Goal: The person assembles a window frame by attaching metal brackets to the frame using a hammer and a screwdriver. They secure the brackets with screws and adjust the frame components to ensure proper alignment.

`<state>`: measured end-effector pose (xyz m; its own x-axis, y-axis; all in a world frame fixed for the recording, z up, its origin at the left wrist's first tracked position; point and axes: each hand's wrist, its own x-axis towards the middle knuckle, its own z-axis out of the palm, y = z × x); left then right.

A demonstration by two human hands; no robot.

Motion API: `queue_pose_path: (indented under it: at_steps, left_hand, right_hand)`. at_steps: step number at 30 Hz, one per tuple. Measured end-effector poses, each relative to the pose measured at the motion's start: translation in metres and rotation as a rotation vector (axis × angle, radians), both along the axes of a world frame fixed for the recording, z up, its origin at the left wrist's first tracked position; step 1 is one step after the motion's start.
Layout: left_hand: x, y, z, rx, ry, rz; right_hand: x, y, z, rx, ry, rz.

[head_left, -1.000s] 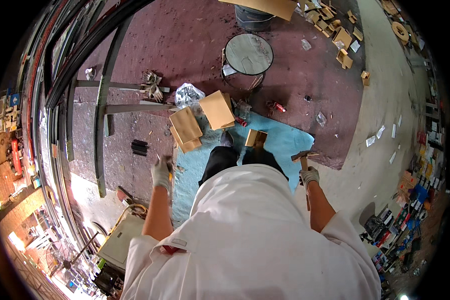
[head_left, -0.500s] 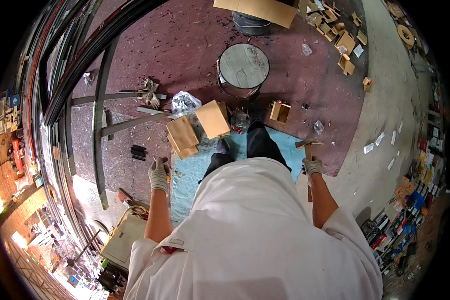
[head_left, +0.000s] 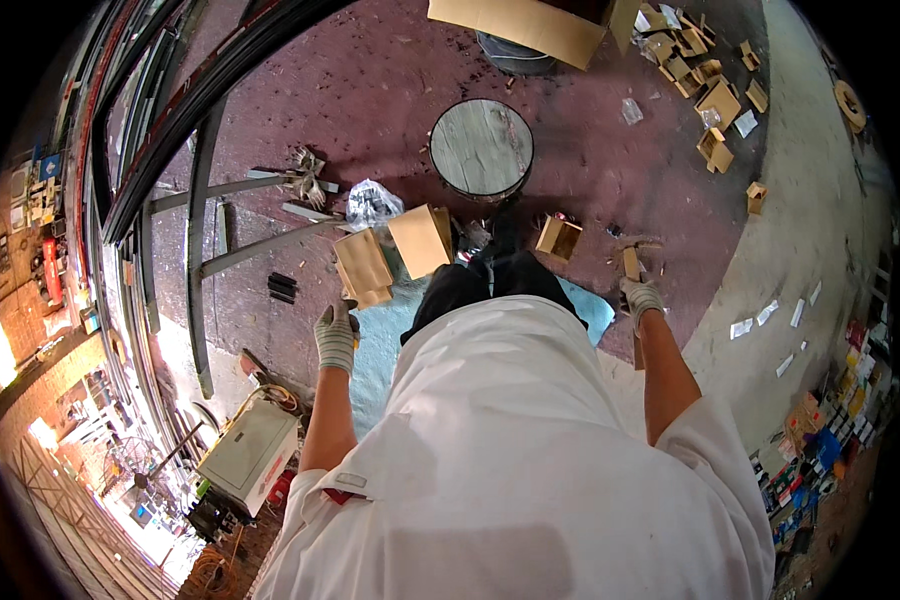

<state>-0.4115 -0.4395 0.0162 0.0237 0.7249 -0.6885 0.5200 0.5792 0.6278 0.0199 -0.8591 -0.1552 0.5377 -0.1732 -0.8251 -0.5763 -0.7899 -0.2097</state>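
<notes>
My right hand (head_left: pixel 642 297), in a striped knit glove, is closed round the wooden handle of a hammer (head_left: pixel 631 264). The hammer's head points away from me, and the handle's end shows beside my forearm. My left hand (head_left: pixel 336 337), gloved alike, is held out at my left with its fingers curled. A dark bit shows at its fingertips and a small orange-yellow bit at its side; what it grips is too small to name. Ahead of that hand stand two cardboard boxes, a flat-topped one (head_left: pixel 364 268) and a taller one (head_left: pixel 419 241).
A round grey-topped drum (head_left: pixel 481 147) stands ahead, with a small open box (head_left: pixel 559 238) nearer me. Metal bars (head_left: pixel 260 252) and a long rack (head_left: pixel 198 250) lie left. A blue mat (head_left: pixel 378 345) is underfoot; small cartons (head_left: pixel 715 100) litter the far right.
My body has shifted forward, so the boxes and drum sit closer to my legs. Both hands moved forward a little; the right still grips the hammer.
</notes>
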Motion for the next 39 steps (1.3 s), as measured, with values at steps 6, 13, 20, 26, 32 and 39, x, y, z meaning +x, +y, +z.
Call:
queue_pose_path:
  at_steps: [6,13,20,26,32,39]
  left_hand:
    - [0.021,0.009,0.006,0.032,-0.087,0.048]
    - [0.017,0.01,0.007,0.049,-0.036,0.107]
    - [0.019,0.057,0.01,0.107,-0.076,0.109]
    - [0.064,0.164,0.044,0.388,-0.084,-0.026]
    - [0.116,0.25,0.098,0.536,-0.282,-0.077]
    - [0.139,0.286,0.119,0.71,-0.18,-0.229]
  right_hand:
    - [0.012,-0.006,-0.006,-0.018,-0.062,0.03]
    - [-0.013,0.015,0.029,-0.024,0.078,-0.046]
    - [-0.004,0.066,0.034,-0.021,0.071,-0.067]
    - [0.029,0.128,0.022,-0.023,0.091,0.006]
    - [0.041,0.227,0.034,0.001,-0.014,0.089]
    - [0.044,0.254,0.005,0.08,-0.027,0.132]
